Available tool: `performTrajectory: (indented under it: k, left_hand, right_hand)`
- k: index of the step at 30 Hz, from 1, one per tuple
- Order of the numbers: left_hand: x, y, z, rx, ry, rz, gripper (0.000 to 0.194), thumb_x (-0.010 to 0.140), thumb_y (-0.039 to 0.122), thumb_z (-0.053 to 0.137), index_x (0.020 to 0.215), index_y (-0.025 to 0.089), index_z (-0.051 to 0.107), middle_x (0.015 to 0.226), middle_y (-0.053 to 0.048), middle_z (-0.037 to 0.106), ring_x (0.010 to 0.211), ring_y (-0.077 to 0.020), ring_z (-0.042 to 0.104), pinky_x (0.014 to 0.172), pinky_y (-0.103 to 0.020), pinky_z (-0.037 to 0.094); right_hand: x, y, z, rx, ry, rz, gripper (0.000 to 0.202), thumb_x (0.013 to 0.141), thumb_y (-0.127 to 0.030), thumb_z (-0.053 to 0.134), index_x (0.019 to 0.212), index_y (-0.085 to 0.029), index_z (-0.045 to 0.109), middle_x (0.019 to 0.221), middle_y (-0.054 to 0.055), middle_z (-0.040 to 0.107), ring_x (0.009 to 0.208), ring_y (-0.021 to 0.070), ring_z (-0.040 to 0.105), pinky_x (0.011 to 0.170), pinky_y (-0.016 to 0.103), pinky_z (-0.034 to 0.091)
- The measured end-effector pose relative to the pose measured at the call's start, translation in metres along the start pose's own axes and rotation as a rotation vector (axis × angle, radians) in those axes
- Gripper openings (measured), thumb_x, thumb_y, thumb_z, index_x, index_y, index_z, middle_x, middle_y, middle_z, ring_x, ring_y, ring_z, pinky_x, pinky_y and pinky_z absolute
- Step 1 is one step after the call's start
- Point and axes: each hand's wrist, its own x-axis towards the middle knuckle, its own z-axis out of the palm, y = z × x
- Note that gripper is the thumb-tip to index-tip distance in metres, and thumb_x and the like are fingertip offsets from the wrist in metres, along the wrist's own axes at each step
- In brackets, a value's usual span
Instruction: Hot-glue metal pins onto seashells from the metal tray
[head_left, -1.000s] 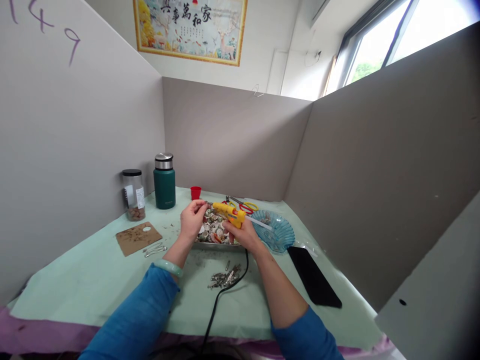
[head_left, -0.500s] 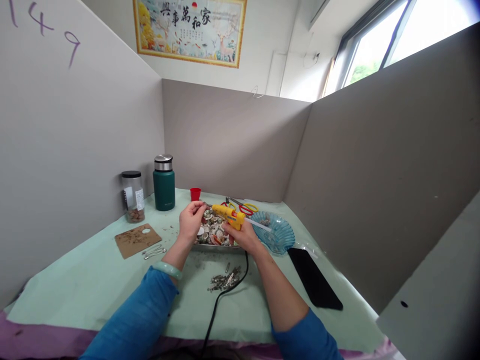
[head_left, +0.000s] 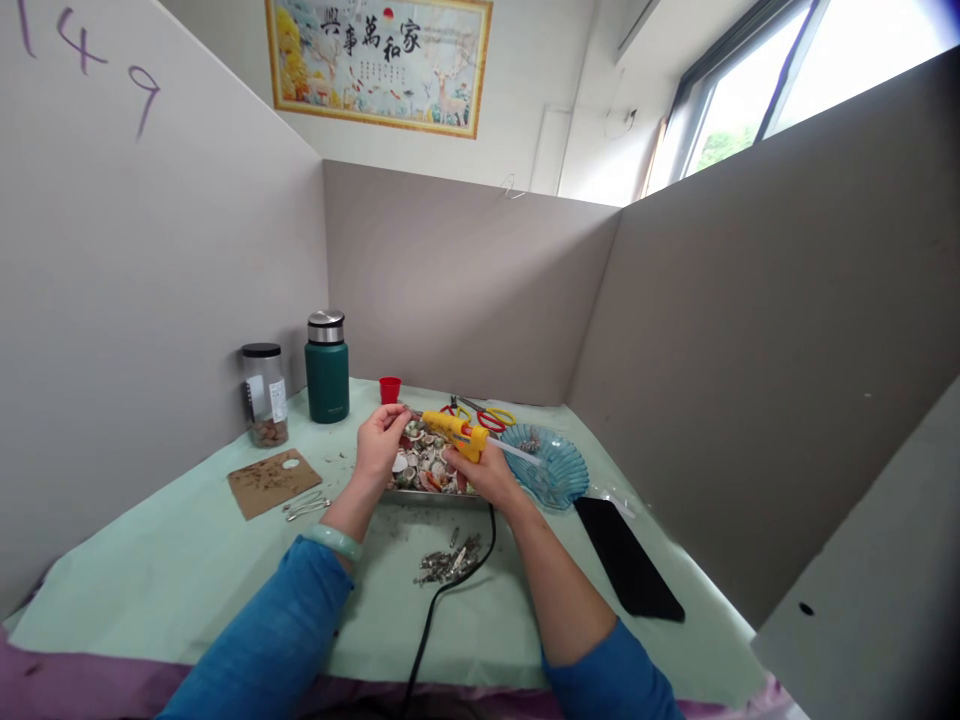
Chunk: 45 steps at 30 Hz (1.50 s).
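My right hand (head_left: 484, 468) is wrapped round a yellow hot glue gun (head_left: 456, 432), with a clear glue stick (head_left: 516, 451) poking out of its back end. The gun's nozzle points left, at the fingertips of my left hand (head_left: 380, 440). Those fingers are pinched together on something small that I cannot make out. Below both hands lies a metal tray (head_left: 435, 497) heaped with small seashells (head_left: 427, 462). From the gun a black cord (head_left: 442, 588) runs down over the table's front edge.
Small metal clips (head_left: 450, 562) lie in a pile before the tray. At right are a blue glass dish (head_left: 559, 470) and a black phone-like slab (head_left: 628, 560). Scissors (head_left: 491, 418) and a red cup (head_left: 389, 390) stand behind; a green flask (head_left: 327, 370), jar (head_left: 265, 395) and cardboard (head_left: 274, 482) are left.
Almost nothing differs. The glue gun and both hands keep their places, and the whole view has shifted very slightly.
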Motion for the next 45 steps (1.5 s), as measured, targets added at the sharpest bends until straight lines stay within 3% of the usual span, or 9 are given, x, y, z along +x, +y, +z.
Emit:
performTrajectory:
  k: [45]
  left_hand:
    - [0.0009, -0.0036, -0.0005, 0.040, -0.024, -0.008, 0.036, 0.060, 0.041, 0.073, 0.081, 0.015, 0.059, 0.075, -0.004, 0.067, 0.061, -0.0147, 0.061, 0.044, -0.020, 0.041]
  right_hand:
    - [-0.0006, -0.0014, -0.0004, -0.012, 0.019, 0.011, 0.030, 0.075, -0.045, 0.066, 0.081, -0.017, 0.057, 0.059, -0.003, 0.055, 0.039, 0.0068, 0.045, 0.037, 0.019, 0.037]
